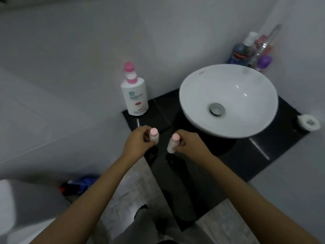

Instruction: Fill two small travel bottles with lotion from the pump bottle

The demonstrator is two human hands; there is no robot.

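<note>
A white pump bottle [135, 95] with a pink pump head stands upright at the back left corner of the black counter [263, 155]. My left hand [137, 141] grips a small white travel bottle [154, 136] with a pale pink cap, held upright just above the counter's front left. My right hand [189, 143] grips a second small travel bottle [173, 143] of the same kind, tilted slightly. Both caps are on. The two bottles sit close together, a short gap between them.
A white bowl sink [228, 101] with a metal drain stands on the counter to the right. Behind it are a blue bottle [241, 51], a purple-capped bottle [264, 61] and a tap. A white round holder [308, 122] sits at the counter's right edge. A toilet lies low left.
</note>
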